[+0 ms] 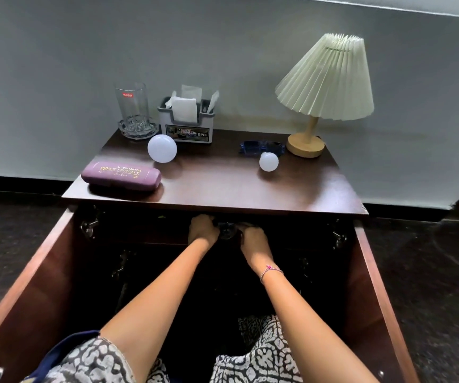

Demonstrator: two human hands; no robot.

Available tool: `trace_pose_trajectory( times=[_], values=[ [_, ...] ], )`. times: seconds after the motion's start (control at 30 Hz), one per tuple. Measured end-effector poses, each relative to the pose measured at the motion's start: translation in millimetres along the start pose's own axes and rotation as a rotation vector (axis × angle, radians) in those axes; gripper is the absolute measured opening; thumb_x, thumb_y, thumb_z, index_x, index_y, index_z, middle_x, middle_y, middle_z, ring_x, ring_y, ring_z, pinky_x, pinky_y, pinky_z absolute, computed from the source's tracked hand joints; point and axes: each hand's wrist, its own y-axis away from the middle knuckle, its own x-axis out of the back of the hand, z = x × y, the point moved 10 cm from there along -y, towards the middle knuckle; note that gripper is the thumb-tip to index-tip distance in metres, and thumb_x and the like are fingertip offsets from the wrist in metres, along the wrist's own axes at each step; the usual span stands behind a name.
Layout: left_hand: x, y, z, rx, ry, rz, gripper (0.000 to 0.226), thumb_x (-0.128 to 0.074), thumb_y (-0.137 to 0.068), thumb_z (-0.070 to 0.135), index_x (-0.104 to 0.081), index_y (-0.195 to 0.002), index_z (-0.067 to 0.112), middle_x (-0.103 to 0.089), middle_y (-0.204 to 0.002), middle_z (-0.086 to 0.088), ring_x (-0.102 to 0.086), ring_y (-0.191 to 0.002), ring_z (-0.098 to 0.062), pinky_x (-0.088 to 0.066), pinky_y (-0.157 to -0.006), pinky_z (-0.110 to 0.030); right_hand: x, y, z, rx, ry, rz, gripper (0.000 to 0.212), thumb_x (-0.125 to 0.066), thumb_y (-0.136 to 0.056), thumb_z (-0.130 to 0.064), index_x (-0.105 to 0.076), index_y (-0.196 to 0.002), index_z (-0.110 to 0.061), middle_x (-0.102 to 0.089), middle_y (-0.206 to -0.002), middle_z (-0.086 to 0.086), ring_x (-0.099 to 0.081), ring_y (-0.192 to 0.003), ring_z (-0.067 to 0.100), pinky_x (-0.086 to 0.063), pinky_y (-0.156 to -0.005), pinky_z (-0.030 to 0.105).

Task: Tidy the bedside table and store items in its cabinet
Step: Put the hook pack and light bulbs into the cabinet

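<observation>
The dark wooden bedside table (222, 189) has both cabinet doors swung open towards me. Both my arms reach into the dark cabinet just under the top. My left hand (203, 230) and my right hand (253, 240) are curled around a small clear glass object (226, 231) held between them; its shape is hard to tell in the shadow. On the top lie a purple glasses case (122, 176), a large white bulb (162, 148), a small white bulb (268, 161) and blue sunglasses (261, 147).
At the back stand a glass tumbler (133, 106) on a glass dish (138, 129), a tissue holder (185, 121) and a pleated lamp (325, 84). The open left door (29, 286) and right door (371, 286) flank my arms. A grey wall is behind.
</observation>
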Motion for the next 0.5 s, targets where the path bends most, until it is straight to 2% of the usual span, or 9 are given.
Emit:
trace_pose_trajectory(
  times=[0.13, 0.33, 0.43, 0.5],
  values=[
    [2.9, 14.3, 18.7, -0.024, 0.022, 0.01, 0.027, -0.061, -0.083, 0.02, -0.071, -0.106, 0.011, -0.069, -0.113, -0.017, -0.063, -0.107, -0.03, -0.049, -0.088, -0.032, 33.1, 14.5, -12.1, 0.057, -0.109, 0.156, 0.043, -0.043, -0.084, 0.003, -0.068, -0.112, -0.018, -0.067, -0.118, 0.006, -0.061, -0.111, 0.024, -0.046, -0.098, 0.028],
    [13.8, 43.6, 41.0, -0.119, 0.022, 0.034, 0.022, -0.062, -0.078, 0.02, -0.069, -0.078, -0.001, -0.071, -0.086, -0.024, -0.067, -0.087, -0.034, -0.049, -0.069, -0.033, 74.1, 38.0, -23.0, 0.1, -0.112, 0.328, 0.031, -0.052, -0.083, -0.006, -0.071, -0.104, -0.018, -0.072, -0.103, 0.008, -0.065, -0.099, 0.028, -0.05, -0.088, 0.034],
    [25.2, 57.3, 52.7, -0.152, 0.011, 0.031, 0.023, -0.06, -0.075, 0.021, -0.066, -0.066, 0.001, -0.068, -0.073, -0.021, -0.066, -0.076, -0.033, -0.048, -0.064, -0.032, 82.8, 47.0, -26.6, 0.128, -0.105, 0.352, 0.027, -0.052, -0.085, -0.01, -0.072, -0.101, -0.019, -0.073, -0.102, 0.005, -0.066, -0.097, 0.026, -0.052, -0.085, 0.034],
    [31.5, 65.1, 59.5, -0.175, 0.019, 0.033, 0.027, -0.057, -0.075, 0.024, -0.063, -0.058, 0.004, -0.065, -0.063, -0.017, -0.065, -0.07, -0.032, -0.05, -0.063, -0.033, 91.5, 54.6, -26.1, 0.138, -0.166, 0.408, 0.026, -0.053, -0.084, -0.009, -0.073, -0.097, -0.02, -0.073, -0.1, 0.0, -0.067, -0.094, 0.021, -0.051, -0.083, 0.03]
  ],
)
